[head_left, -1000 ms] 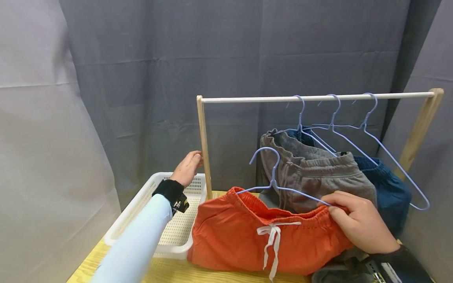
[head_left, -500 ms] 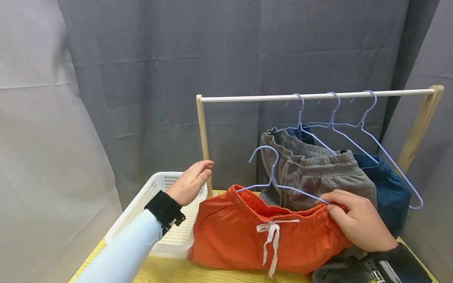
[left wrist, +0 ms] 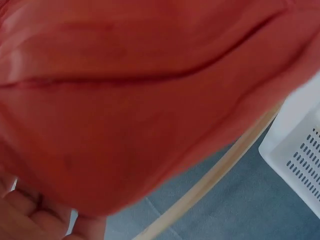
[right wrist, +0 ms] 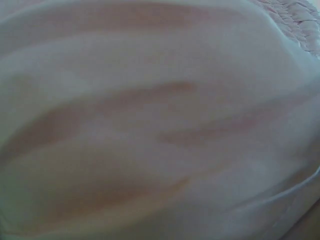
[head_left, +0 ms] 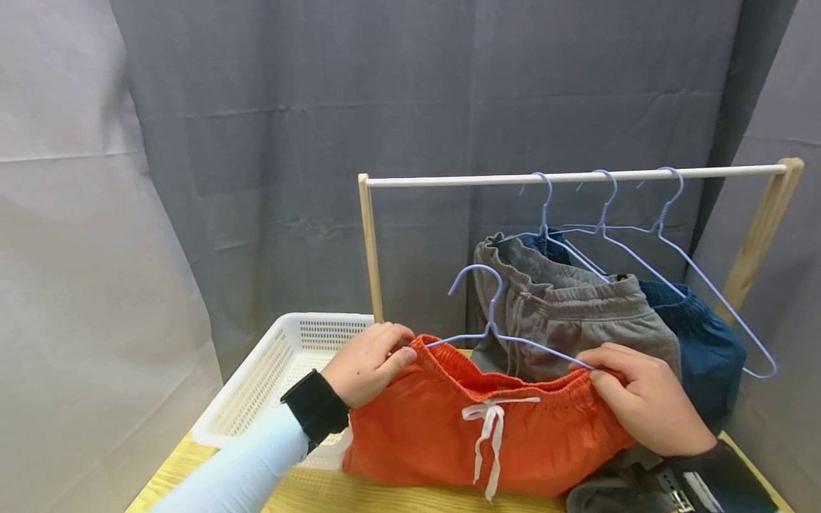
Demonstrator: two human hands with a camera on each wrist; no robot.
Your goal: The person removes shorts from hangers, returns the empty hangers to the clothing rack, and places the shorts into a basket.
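Both grips are closed on the orange shorts (head_left: 449,434) lying on the desk (head_left: 308,495): the left hand (head_left: 368,363) pinches the waistband's left end, and the right hand (head_left: 648,399) pinches its right end together with the lilac hanger (head_left: 494,331). No writing can be read anywhere. Left of the shorts sits a white basket (head_left: 256,388); behind them, grey shorts (head_left: 571,320) and blue shorts (head_left: 705,342) hang on the rail (head_left: 577,176).

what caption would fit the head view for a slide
Both hands, left hand and right hand, grip the waistband of orange shorts on a blue wire hanger below a clothes rail.
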